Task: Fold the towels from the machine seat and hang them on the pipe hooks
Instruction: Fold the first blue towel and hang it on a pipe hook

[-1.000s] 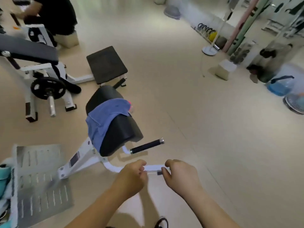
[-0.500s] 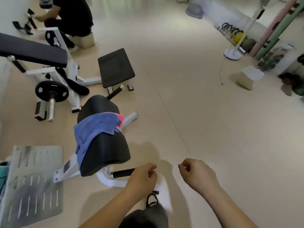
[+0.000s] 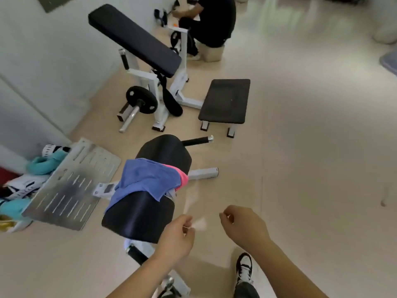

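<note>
Blue towel lies draped and rumpled across the black padded machine seat; pink towel pokes out from under its right edge. Left hand and right hand hover side by side but apart, just beside the seat's near end; each grip is loosely curled and holds nothing. Slotted metal footplate sits left of the seat; black bench and a crouching person are beyond.

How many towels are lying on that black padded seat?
2: a blue towel draped across the middle of the seat, and a pink towel peeking out under its right edge. More may be hidden underneath.
</note>
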Demonstrator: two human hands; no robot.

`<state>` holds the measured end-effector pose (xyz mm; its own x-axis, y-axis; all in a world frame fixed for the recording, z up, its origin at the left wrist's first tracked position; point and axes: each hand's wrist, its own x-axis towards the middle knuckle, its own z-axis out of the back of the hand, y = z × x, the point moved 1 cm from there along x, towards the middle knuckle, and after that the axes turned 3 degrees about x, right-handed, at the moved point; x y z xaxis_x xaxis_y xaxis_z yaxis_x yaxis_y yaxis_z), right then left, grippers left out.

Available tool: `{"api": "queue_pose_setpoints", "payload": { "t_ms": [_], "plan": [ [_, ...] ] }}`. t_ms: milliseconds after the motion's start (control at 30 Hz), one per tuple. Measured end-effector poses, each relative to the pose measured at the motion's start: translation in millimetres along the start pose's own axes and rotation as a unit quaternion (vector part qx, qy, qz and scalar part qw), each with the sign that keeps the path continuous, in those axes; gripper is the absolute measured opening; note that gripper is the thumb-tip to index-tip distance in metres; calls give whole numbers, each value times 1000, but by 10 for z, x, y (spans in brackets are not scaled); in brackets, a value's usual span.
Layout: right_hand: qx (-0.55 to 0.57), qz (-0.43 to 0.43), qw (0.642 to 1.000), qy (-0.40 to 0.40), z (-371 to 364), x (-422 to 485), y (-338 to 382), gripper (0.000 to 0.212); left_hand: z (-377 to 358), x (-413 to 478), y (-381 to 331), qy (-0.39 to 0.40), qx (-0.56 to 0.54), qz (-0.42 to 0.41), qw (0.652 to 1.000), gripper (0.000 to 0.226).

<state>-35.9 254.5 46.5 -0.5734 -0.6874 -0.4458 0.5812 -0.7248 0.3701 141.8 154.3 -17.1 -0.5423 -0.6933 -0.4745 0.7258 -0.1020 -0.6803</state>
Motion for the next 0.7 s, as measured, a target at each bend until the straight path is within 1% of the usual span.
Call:
{"api": "queue_pose_setpoints", "payload": {
  "t_ms": [100,200,267,333,433,500,600,633,700],
  "plan": [
    [0,74,996,43,157,522,-86,26,-159,199,-200,-77,-41,46,995,30],
    [-34,156,984,80,305,916,-158,27,-334,262,-410,-145,-70,101,982,28],
    [-59,204,971,106,394,1075,-194,28,-465,214,-523,-155,-76,138,975,27],
    [-62,231,963,123,471,1180,-179,25,-535,142,-628,-157,-75,165,971,27],
    [-69,262,951,148,474,1393,-28,24,-478,126,-658,-172,-114,205,957,33],
    [-92,293,936,170,411,1534,160,26,-408,117,-636,-188,-141,237,943,36],
    [-115,342,911,200,298,1645,470,36,-323,121,-564,-220,-144,253,931,39],
    [-120,358,903,208,251,1670,561,38,-287,138,-531,-230,-143,256,928,38],
    [-129,379,890,219,159,1738,725,36,-204,223,-451,-246,-139,260,923,29]
  ]
}}
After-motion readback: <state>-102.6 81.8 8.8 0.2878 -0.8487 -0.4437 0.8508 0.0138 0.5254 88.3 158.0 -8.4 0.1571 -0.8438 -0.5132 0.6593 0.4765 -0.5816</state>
